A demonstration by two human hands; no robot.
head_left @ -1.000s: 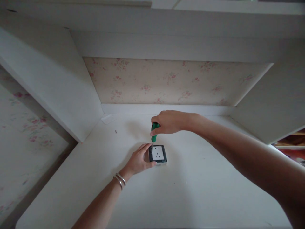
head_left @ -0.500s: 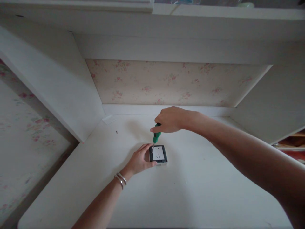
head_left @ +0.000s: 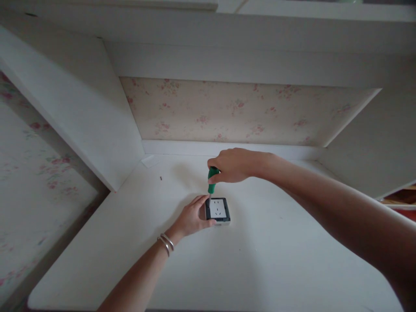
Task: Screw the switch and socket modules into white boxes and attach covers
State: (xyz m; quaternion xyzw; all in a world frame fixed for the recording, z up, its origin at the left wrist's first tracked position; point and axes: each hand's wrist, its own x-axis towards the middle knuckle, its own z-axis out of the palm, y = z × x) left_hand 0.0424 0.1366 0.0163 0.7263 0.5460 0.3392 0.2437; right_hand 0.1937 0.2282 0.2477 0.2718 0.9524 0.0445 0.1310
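Observation:
A square wall socket (head_left: 218, 209) with a white face and dark frame lies flat on the white desk top (head_left: 260, 268). My left hand (head_left: 191, 219), two bangles on its wrist, grips the socket's left edge between thumb and fingers. My right hand (head_left: 232, 164) is closed round the top of a green-handled screwdriver (head_left: 212, 181). The screwdriver stands almost upright, its thin shaft reaching down to the socket's upper left corner.
A small dark screw (head_left: 161, 178) lies on the desk to the left, near a white side panel (head_left: 84, 112). A small white scrap (head_left: 148, 160) sits in the back left corner. Flowered wallpaper (head_left: 240, 112) backs the alcove, with a shelf (head_left: 227, 47) overhead.
The screwdriver handle tilted right half a second ago and now stands nearly upright again. My right hand turned slightly on it. My left hand keeps its hold on the socket.

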